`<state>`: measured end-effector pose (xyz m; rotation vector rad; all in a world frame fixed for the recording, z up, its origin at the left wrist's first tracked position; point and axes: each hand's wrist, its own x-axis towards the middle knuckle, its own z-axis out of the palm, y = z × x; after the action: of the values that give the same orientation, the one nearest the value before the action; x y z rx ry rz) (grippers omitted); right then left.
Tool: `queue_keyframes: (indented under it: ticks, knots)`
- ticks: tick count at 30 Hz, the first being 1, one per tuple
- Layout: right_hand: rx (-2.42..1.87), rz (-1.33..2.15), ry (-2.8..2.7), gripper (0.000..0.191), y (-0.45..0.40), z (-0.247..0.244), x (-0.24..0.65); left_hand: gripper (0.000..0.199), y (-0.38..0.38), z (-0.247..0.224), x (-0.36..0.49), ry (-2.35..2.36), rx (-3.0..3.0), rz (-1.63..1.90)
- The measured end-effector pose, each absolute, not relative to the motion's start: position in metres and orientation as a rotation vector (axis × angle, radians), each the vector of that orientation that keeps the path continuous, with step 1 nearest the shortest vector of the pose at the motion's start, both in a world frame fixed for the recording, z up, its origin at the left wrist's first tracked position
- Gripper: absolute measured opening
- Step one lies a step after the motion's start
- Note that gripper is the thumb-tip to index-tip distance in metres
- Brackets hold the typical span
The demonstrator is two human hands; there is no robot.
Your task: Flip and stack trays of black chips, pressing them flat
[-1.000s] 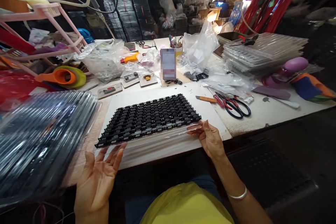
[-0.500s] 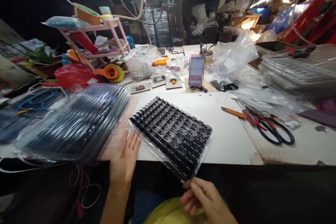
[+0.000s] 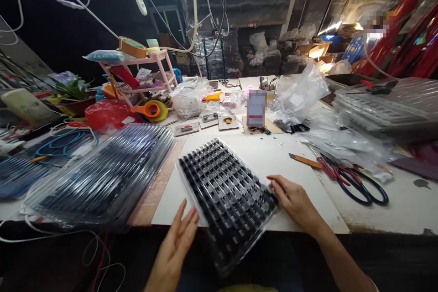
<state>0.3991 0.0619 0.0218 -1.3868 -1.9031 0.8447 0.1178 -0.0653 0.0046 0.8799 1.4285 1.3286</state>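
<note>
Evidently, the left hand [image 3: 178, 242] is spread wide, fingers extended and thumb apart, with its palm turned toward the long left side of a clear-edged tray [image 3: 227, 191] of black parts; its fingertips lie just beside that side, and whether they touch it cannot be told. The right hand [image 3: 296, 203], at the opposite side, is partly curled, its fingers at the tray's right corner; the underside is hidden, so how tightly it grips cannot be told. The tray lies aslant between the two hands, its far end above a white board [image 3: 308, 180] and its near corner, blurred, projecting past the front edge of the surface [image 3: 407, 210] on the wearer's side of both hands. To the left of the left hand, beyond a strip of pale pinkish surface, is a stack of glossy dark trays [image 3: 102, 178]. Ahead of the right hand, a stretch of white board reaches to an orange-handled cutter [image 3: 305, 161]; farther to that hand's right lie a red-handled tool [image 3: 326, 167] and scissors [image 3: 363, 184], well apart from its fingers. The board's front edge passes beneath the right forearm.
</note>
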Motion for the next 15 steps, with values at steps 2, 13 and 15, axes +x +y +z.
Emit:
queue_keyframes:
  ticks: [2,13,15]
  knots:
    - [-1.349,1.023,-1.978,0.036,0.033,0.03,0.392,0.073,-0.041,0.021,0.087,1.602,1.061,1.125]
    - [-0.719,1.439,-2.069,0.043,-0.045,0.019,0.287,0.066,0.131,0.062,0.1,1.682,1.979,0.423]
    - [-0.643,1.447,-2.03,0.042,-0.044,0.021,0.293,0.064,0.132,0.063,0.109,1.624,1.999,0.44]
